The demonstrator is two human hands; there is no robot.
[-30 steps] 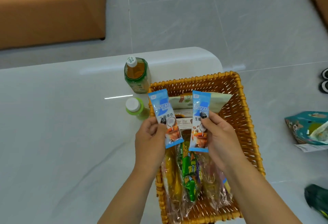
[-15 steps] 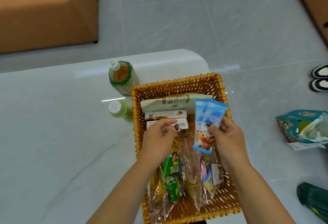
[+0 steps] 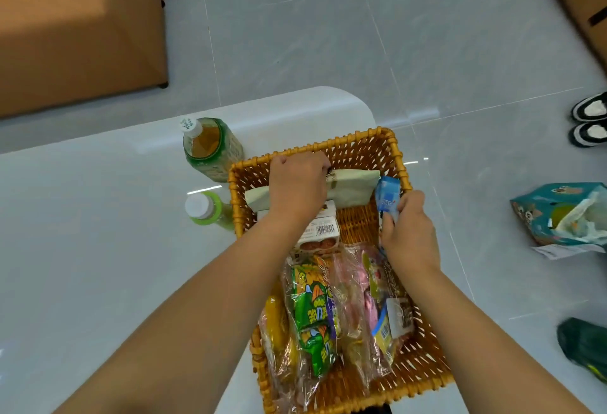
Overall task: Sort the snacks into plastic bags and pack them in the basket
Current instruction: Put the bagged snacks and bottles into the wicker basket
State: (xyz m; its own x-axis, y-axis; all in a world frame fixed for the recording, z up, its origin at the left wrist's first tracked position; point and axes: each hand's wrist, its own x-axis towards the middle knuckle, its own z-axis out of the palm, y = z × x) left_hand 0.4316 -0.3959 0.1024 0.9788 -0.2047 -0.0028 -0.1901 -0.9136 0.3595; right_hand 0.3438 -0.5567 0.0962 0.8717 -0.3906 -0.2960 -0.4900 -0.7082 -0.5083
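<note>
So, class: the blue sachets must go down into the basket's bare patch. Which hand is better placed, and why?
Right. The right hand already grips the blue sachets beside the bare patch in the basket; the left hand grips the pale green pouch.

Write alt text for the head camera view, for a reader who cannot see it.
A person's left hand grips a pale green pouch at the far end of a wicker basket, while the right hand holds blue sachets against its right wall. Clear bags of snacks fill the near end; two bottles stand on the white table.
</note>
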